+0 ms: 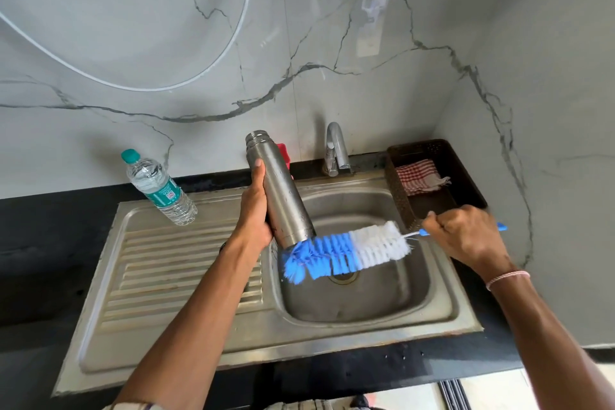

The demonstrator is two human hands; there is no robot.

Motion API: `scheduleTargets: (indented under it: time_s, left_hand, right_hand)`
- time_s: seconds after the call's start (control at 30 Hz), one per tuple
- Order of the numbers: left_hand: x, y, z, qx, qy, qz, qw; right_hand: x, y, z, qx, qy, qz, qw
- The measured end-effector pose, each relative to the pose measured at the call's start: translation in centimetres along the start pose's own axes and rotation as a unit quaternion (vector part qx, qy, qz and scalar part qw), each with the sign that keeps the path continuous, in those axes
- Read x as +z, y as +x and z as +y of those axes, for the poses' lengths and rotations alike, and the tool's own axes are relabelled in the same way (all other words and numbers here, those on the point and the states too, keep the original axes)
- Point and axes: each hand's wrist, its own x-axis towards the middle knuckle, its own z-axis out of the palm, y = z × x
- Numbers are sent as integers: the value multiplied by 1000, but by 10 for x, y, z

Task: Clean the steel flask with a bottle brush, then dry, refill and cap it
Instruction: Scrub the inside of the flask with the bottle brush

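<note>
My left hand grips the steel flask – right hand clenches the bottle brush, bristles touching its base.

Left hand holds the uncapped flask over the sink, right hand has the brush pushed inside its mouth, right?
Not quite. In the head view the left hand holds the uncapped flask over the sink, but the right hand has the brush against the outside of its base, not inside its mouth.

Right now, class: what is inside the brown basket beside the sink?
A red-checked cloth lies in the brown basket. The near corner is hidden behind its wall and the right hand.
</note>
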Motion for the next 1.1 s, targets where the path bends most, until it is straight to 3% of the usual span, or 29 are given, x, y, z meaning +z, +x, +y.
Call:
scheduleTargets:
  time_s: [0.1, 0.3, 0.47, 0.63, 0.83, 1.0, 1.1]
  left_hand:
    - [-3, 1, -1, 8, -13, -3, 1000]
    - [9, -1, -14, 0, 9, -11, 1000]
    - [-2, 1, -7, 15, -15, -8, 1000]
    - [11, -2, -14, 12, 9, -3, 1000]
    - [-5, 5, -10, 19, -12, 21, 1000]
    - [8, 1, -18, 33, 15, 0, 999]
    - [8, 2, -19, 33, 3, 7, 999]
  right_hand:
    - [-11, 1, 1, 45, 6, -38, 998]
    - [-12, 11, -41, 8, -27, -77, 997]
    - [-26, 12, -14, 86, -4, -87, 993]
    - [-24, 14, -53, 36, -13, -84, 996]
    - [-35, 14, -27, 96, 2, -88, 992]
    - [-29, 17, -61, 29, -29, -103, 994]
    - [-28, 15, -55, 45, -18, -111, 993]
